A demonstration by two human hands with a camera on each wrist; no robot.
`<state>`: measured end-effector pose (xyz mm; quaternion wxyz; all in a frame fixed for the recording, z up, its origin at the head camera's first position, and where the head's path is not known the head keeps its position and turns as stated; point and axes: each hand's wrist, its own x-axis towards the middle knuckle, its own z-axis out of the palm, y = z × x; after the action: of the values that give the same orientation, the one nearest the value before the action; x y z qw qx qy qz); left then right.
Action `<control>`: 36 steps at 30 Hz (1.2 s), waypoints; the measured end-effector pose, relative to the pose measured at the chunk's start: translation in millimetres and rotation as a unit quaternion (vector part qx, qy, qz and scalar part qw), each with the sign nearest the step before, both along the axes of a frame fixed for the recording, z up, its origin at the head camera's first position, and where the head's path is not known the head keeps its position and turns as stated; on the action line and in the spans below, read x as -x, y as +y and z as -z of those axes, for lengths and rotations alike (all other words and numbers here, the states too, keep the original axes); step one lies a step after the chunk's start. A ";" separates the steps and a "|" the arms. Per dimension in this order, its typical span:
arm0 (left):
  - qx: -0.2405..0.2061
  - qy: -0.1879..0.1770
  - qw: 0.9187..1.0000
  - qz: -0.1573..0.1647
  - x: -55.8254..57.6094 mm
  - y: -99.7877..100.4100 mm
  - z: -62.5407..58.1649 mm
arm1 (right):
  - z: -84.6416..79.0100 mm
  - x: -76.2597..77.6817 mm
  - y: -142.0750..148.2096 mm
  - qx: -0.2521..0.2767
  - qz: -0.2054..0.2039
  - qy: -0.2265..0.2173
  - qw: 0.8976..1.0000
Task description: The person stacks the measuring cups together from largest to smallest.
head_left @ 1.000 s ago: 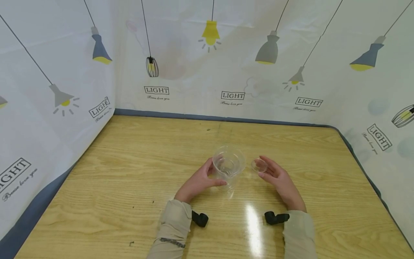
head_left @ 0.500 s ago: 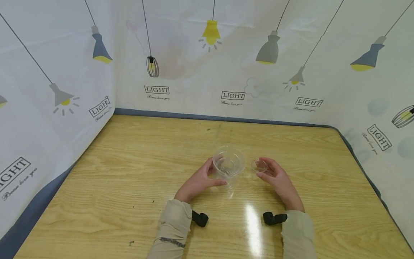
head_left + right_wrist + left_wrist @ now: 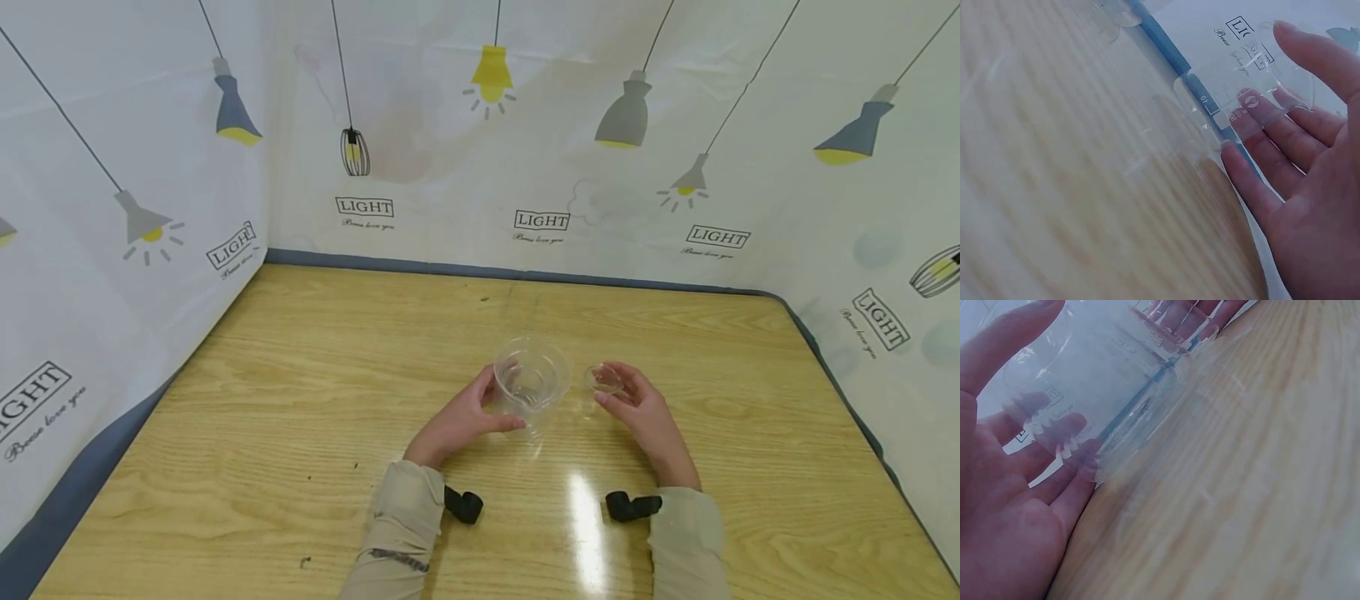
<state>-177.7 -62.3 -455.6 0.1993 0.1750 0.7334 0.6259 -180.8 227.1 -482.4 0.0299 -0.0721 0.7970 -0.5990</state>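
A large clear plastic cup [image 3: 534,379] stands upright near the middle of the table. My left hand [image 3: 465,419] grips it, with the thumb on the near side and the fingers behind; ridges show on its lower wall [image 3: 1116,375] in the left wrist view. Just to its right, a smaller clear measuring cup [image 3: 600,380] stands apart from it. My right hand [image 3: 647,414] holds this cup from the right, thumb near its rim. Printed volume marks show on the small cup's wall [image 3: 1254,69] in the right wrist view, and several fingers show through it.
The wooden table [image 3: 337,358] runs back to a white curtain [image 3: 442,217] printed with lamps, which also closes off both sides. Light glares off the tabletop between my forearms. A black wrist mount [image 3: 463,505] sits inside each sleeve.
My right hand and forearm have shifted slightly left, bringing the fingers further round the small cup. The left hand and the large cup have stayed put.
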 end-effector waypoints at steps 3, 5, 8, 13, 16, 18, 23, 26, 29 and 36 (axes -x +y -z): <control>0.003 0.002 1.000 0.001 0.2 -0.2 0.9 | -0.3 0.1 -0.1 -0.015 0.015 -0.003 1.000; 0.004 0.003 1.000 0.001 0.2 -0.4 1.4 | -1.0 -0.1 -0.3 -0.021 0.023 -0.010 0.999; 0.006 0.002 1.000 0.000 -0.2 -0.6 1.2 | -2.4 -0.7 -0.8 -0.024 0.030 -0.015 0.999; 0.006 -0.002 1.000 0.001 -0.5 -0.2 -0.3 | -4.1 -1.1 -2.2 -0.022 0.044 -0.020 0.999; 0.003 -0.002 1.000 0.002 0.2 -0.2 0.6 | -4.7 -1.5 -2.5 -0.021 0.050 -0.025 0.998; 0.001 -0.002 1.000 0.002 0.8 -0.3 2.1 | -5.0 -1.7 -2.5 -0.020 0.055 -0.028 0.998; 0.005 0.001 1.000 -0.004 7.4 1.0 18.2 | -5.4 -1.8 -1.9 -0.020 0.057 -0.019 0.998; 0.016 0.004 1.000 -0.010 10.2 1.6 26.4 | -5.0 -1.3 -1.7 -0.017 0.059 -0.013 0.998; 0.023 0.011 1.000 -0.015 10.0 1.6 27.9 | -4.4 -0.5 -1.3 -0.012 0.064 -0.010 0.998; 0.017 0.010 1.000 -0.015 9.9 2.7 26.9 | -5.5 -0.9 -0.7 -0.016 0.077 -0.026 0.997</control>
<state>-187.6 -59.6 -482.5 0.1856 0.1663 0.7487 0.6143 -179.9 226.5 -476.9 0.0049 0.0057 0.8086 -0.5883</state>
